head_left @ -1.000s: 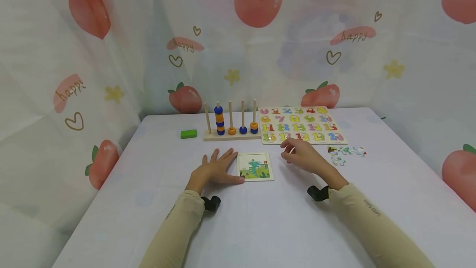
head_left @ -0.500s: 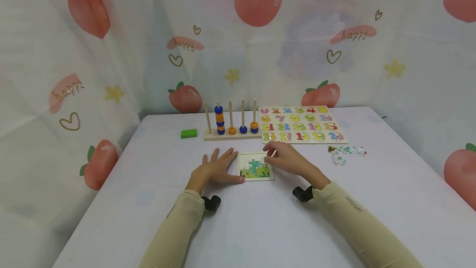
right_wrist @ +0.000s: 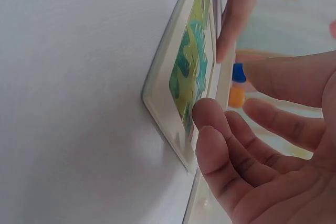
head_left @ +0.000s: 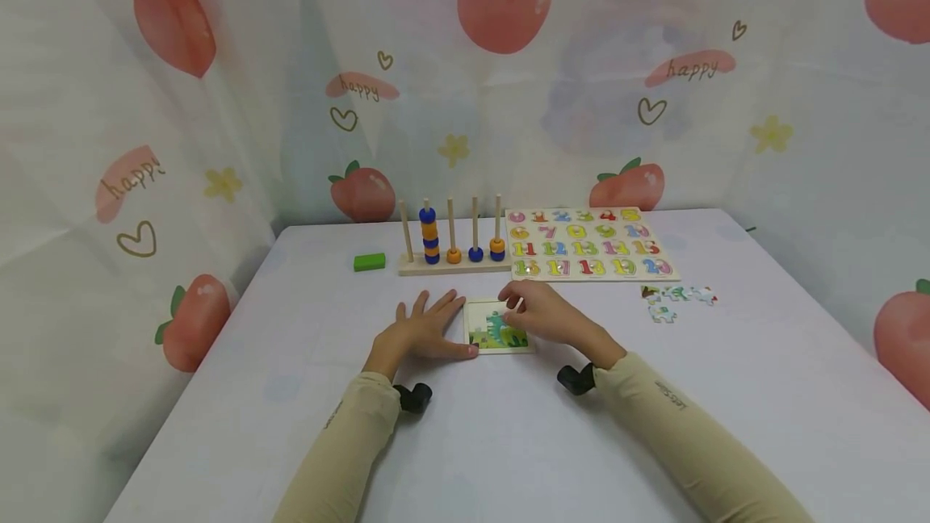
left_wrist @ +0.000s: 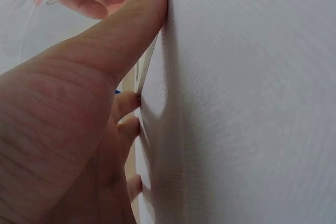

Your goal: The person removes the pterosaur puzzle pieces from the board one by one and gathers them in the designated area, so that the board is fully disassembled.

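Observation:
A small square dinosaur jigsaw puzzle in a pale tray lies on the table; its upper-left part shows bare board. My left hand rests flat beside it, fingers spread, thumb at the tray's lower-left corner and a fingertip near the upper-left one. In the left wrist view the thumb lies along the tray's edge. My right hand covers the puzzle's upper-right part. The right wrist view shows its loosely bent fingers right at the puzzle's edge, over the green pieces. Nothing shows gripped between them.
Several loose puzzle pieces lie to the right. Behind the tray stand a wooden bead stacker with blue and orange beads, and a number board. A green block sits at back left. A fruit-print curtain surrounds the table.
My right hand has moved left from beside the tray to over the puzzle's upper-right part, hiding its red-marked corner. My left hand has stayed in place.

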Motion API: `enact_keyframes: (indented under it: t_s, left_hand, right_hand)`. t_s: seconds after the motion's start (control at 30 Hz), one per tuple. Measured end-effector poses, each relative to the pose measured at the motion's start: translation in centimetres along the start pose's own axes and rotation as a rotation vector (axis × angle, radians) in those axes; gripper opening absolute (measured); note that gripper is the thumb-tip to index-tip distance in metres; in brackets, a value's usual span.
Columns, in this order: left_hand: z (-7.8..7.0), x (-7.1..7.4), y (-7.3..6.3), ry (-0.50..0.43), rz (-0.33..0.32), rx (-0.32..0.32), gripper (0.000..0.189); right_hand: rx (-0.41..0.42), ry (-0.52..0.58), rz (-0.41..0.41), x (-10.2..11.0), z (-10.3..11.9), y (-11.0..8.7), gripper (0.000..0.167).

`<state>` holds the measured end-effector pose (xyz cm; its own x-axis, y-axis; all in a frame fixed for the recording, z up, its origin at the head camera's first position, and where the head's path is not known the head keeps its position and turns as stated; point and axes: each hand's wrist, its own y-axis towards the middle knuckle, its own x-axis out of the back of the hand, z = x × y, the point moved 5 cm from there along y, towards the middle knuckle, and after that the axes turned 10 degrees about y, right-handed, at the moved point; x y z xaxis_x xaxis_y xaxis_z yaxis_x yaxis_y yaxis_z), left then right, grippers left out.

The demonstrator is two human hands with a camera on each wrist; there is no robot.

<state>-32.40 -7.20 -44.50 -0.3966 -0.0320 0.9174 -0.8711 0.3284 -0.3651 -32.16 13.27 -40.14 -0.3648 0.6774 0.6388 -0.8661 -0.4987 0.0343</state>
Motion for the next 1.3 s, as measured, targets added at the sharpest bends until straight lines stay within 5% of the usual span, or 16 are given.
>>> enact_keyframes:
  t_s: [0.73, 1.3]
  left_hand:
    - [0.0, -0.1, 0.2, 0.001, 0.007, -0.006, 0.104]
    - [-0.3, 0.5, -0.8, -0.004, -0.014, -0.026, 0.104]
  right_hand:
    - [-0.102, -0.208, 0.160, -1.7, 0.3, 1.6, 0.035]
    - [-0.108, -0.216, 0.121, -2.2, 1.1, 1.1, 0.037]
